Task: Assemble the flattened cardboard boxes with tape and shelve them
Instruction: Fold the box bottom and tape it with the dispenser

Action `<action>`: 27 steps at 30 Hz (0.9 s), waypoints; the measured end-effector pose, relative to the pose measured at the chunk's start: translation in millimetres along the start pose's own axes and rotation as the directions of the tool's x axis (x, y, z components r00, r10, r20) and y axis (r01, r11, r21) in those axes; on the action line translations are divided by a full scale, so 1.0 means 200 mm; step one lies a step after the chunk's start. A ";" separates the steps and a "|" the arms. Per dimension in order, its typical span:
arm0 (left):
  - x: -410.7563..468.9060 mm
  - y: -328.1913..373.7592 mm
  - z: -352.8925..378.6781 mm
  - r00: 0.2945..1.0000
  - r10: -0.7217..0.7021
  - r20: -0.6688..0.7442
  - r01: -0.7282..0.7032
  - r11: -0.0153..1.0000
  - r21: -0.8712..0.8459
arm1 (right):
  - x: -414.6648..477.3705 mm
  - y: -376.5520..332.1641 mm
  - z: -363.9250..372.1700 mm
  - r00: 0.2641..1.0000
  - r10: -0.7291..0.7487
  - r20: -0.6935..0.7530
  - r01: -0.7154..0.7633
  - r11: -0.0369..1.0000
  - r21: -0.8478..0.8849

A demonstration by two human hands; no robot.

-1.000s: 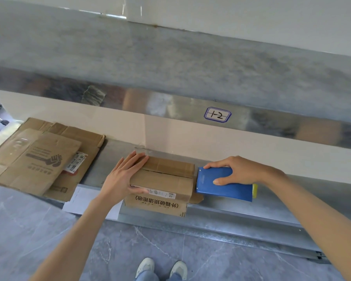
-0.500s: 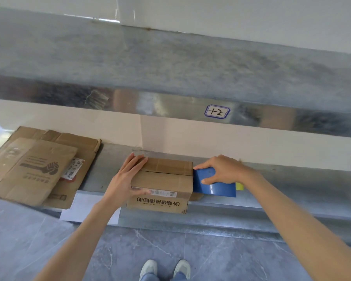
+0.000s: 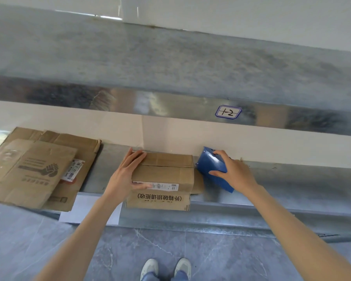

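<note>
One box (image 3: 164, 175) on shelf (image 3: 292, 179); left hand (image 3: 126, 175) flat against its left end, right hand (image 3: 235, 173) gripping one blue tape dispenser (image 3: 210, 167) beside it. Two flattened boxes (image 3: 28, 169) stacked leftward.

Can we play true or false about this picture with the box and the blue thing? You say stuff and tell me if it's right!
1. The left hand rests on the cardboard box. True.
2. The right hand holds nothing. False: it grips a blue tool just right of the box.
3. Flat cardboard lies to the left of the box. True.
4. The box stands on the floor. False: it sits on the metal shelf, above the floor where the shoes are.
</note>
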State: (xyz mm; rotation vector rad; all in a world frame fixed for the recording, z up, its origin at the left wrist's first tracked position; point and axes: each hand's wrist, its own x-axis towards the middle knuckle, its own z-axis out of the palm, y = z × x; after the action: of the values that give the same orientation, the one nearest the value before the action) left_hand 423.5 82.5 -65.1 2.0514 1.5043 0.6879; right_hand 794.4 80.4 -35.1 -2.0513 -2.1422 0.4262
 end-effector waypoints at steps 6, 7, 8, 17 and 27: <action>-0.01 0.00 0.00 1.000 -0.004 -0.011 0.003 0.999 -0.049 | -0.01 0.00 0.11 0.996 0.011 -0.094 -0.019 0.996 -0.088; -0.01 0.00 0.01 1.000 -0.005 -0.010 0.004 0.998 -0.058 | -0.01 0.00 0.12 0.995 0.012 -0.098 -0.021 0.996 -0.090; -0.01 0.00 0.01 1.000 -0.005 -0.010 0.004 0.998 -0.067 | -0.02 0.00 0.13 0.995 0.013 -0.103 -0.022 0.996 -0.085; -0.02 -0.01 0.01 1.000 -0.021 -0.001 0.021 0.993 -0.117 | -0.06 -0.07 0.09 0.979 0.051 -0.196 -0.063 0.997 -0.055; -0.02 0.00 0.02 1.000 -0.016 -0.018 0.013 0.984 -0.180 | -0.01 -0.59 0.29 0.999 -0.046 -0.022 0.051 0.828 0.559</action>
State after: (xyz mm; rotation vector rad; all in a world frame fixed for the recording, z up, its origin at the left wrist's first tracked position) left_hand 424.9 78.1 -69.8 1.9019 1.4115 0.8089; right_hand 664.8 69.4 -54.1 -1.6504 -1.7667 0.9129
